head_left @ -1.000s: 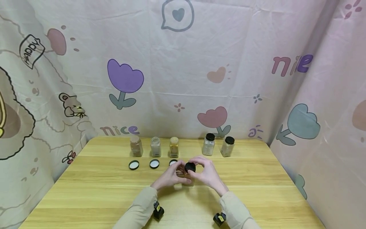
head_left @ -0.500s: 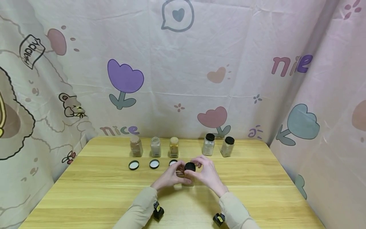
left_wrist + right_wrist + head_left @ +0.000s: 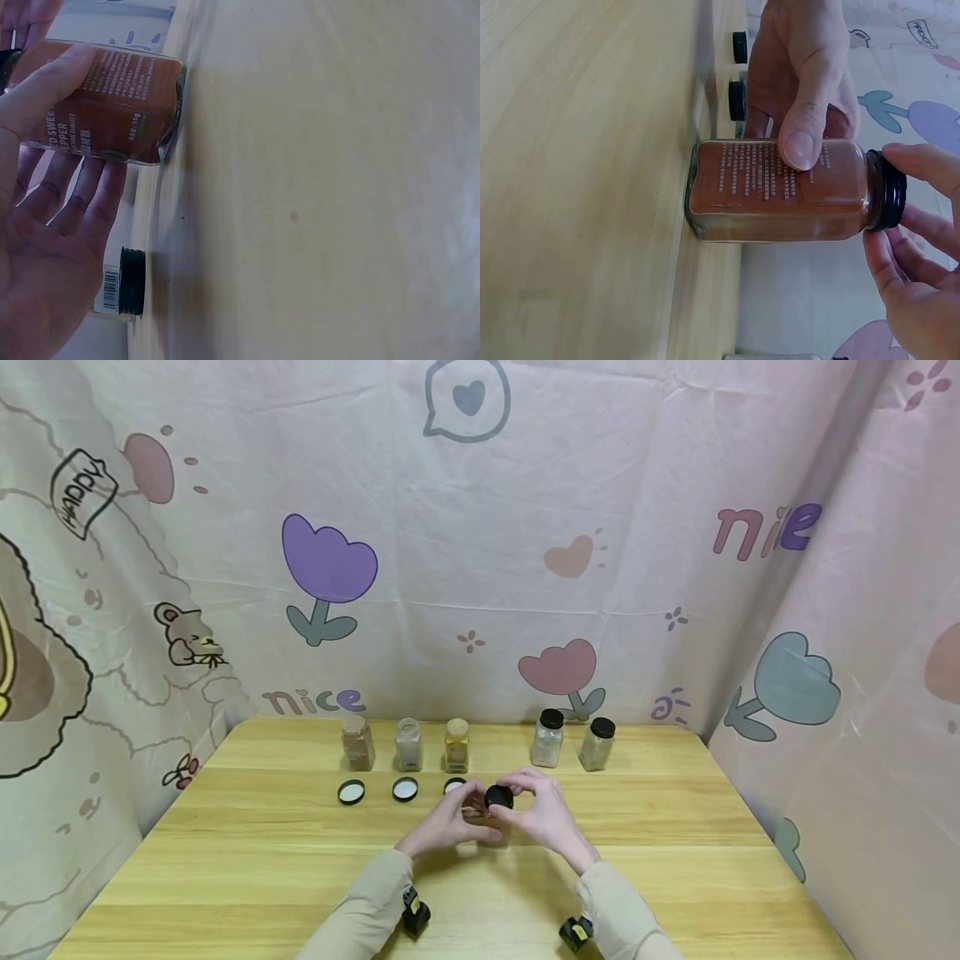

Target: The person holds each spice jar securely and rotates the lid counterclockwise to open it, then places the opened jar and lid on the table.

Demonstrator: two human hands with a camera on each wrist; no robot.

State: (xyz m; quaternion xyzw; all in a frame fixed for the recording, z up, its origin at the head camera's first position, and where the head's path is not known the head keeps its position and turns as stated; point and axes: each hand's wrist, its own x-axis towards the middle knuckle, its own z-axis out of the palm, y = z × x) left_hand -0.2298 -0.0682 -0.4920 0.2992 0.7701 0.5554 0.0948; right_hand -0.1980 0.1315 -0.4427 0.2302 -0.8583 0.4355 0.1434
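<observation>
A square glass spice jar [image 3: 780, 202] of reddish-brown powder stands upright in front of me, its base at the tabletop. My left hand [image 3: 448, 822] grips the jar's body, the thumb across the printed label in the left wrist view. On top sits a black screw lid [image 3: 889, 190], which my right hand [image 3: 547, 814] pinches between thumb and fingers. Part of the label reads "sweet pepper". From the head view, the hands hide much of the jar. Just behind them lies a black lid [image 3: 454, 786], partly covered by the left hand.
Along the back stand three lidless spice jars, brown [image 3: 357, 745], whitish [image 3: 408, 747] and yellow [image 3: 457, 747]. Two lidded jars, one [image 3: 547, 739] and another [image 3: 597, 745], stand back right. Upturned lids [image 3: 351, 792] lie before the lidless jars on the wooden table [image 3: 300, 877].
Half a second ago the right fingers were spread off the lid's far side; now they are back around it. The left hand and the jar have stayed in place.
</observation>
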